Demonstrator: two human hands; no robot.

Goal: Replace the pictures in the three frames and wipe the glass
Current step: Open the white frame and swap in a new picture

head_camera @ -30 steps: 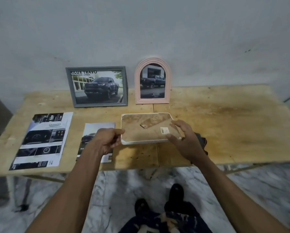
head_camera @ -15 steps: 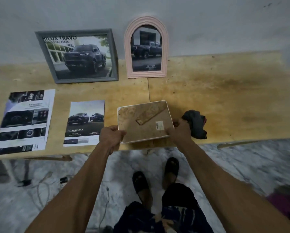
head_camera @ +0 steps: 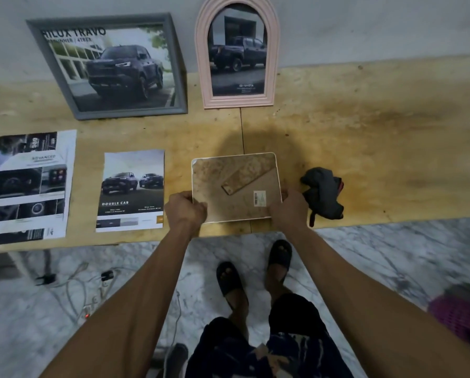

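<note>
Gripping the white-rimmed rectangular frame [head_camera: 235, 186] face down at the desk's [head_camera: 364, 137] near edge, we pinch its lower left corner with our left hand [head_camera: 185, 210] and its lower right corner with our right hand [head_camera: 289, 208]. A crumpled dark grey cloth [head_camera: 323, 193] lies just beside it; the grey rectangular frame [head_camera: 107, 66] and pink arched frame [head_camera: 238, 54] stand along the far edge.

Wooden table [head_camera: 364, 137], marble floor [head_camera: 378, 257], cables [head_camera: 75, 279], black sandals [head_camera: 229, 279].

face-down frame [head_camera: 235, 186] ctr | cloth [head_camera: 323, 193] R | leaflet [head_camera: 133, 190] L | 2 frames [head_camera: 114, 66] behind
</note>
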